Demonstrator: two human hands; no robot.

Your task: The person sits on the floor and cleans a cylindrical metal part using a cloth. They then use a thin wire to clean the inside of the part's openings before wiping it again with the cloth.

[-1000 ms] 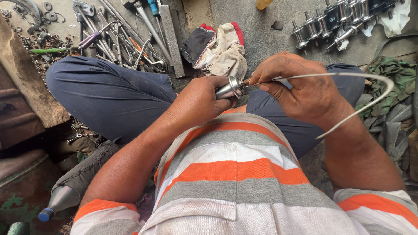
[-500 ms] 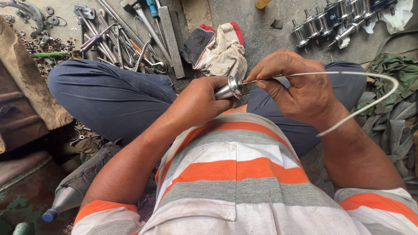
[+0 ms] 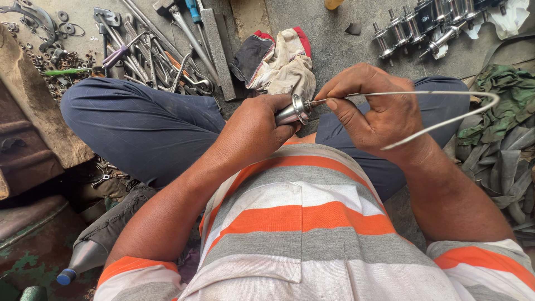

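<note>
Head view, shiny flanged metal hub (image 3: 294,110), bent silver wire (image 3: 446,106)

tools: a heap of wrenches and rods (image 3: 161,53), far left on the floor
rag: red-edged cloth (image 3: 278,61), far centre
hubs: metal row (image 3: 423,25), far right
rubber strips: dark pile (image 3: 501,139), right
bottle: blue-capped (image 3: 83,259), near left

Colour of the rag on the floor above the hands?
Off-white rag with red and dark edging, head view.
</note>
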